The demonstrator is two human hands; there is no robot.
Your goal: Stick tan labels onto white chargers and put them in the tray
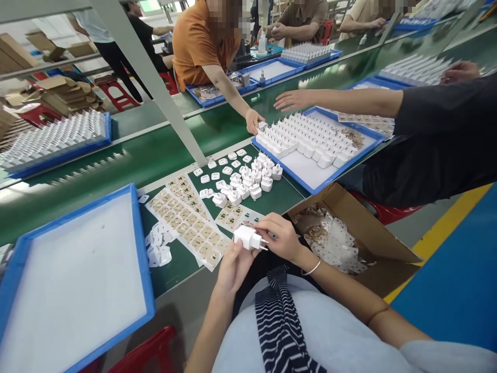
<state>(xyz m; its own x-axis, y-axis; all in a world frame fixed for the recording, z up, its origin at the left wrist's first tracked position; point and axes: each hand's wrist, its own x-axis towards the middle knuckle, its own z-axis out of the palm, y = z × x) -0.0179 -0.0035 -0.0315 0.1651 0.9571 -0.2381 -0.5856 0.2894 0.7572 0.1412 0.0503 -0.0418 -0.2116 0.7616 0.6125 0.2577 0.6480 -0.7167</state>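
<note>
A white wall charger point(245, 238) with two round pins lies in the grip of my left hand point(233, 267), its pins pointing right. Curled against the far side of this charger is my right hand point(281, 235), thumb and fingers close together; its fingertips are partly hidden. Just beyond my hands, a small sticker sheet point(236, 216) lies on the green bench. Behind it stand several white chargers point(248, 178), pins up, with flat white plastic covers point(227, 170) scattered beside them. Long beige sticker sheets point(182, 220) overlap to the left, near a pile of white pieces point(158, 243).
A blue-rimmed tray point(145, 259) is at left. Another tray point(287, 173) holds rows of chargers at right; a co-worker's hand point(254, 122) touches one, and another's hand point(289, 99) reaches over. A cardboard box point(373, 233) of scraps sits below right. A metal post point(155, 88) rises behind.
</note>
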